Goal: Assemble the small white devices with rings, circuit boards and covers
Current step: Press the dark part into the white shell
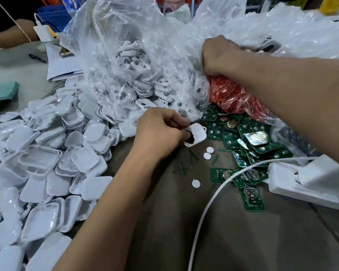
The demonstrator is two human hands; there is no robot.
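Our left hand (157, 132) holds a small white device shell (196, 134) over the grey-covered bench (164, 222), fingers (174, 122) curled round it and the thumb pressing into its dark round opening. Our right hand (217, 55) reaches into the clear bag of red rings (233, 94), its fingers buried in the plastic, so we cannot tell whether they grasp anything. A heap of white covers (47, 163) lies to the left, green circuit boards (243, 149) to the right beside a white power strip (309, 180). A larger clear bag (129, 61) of white shells sits behind.
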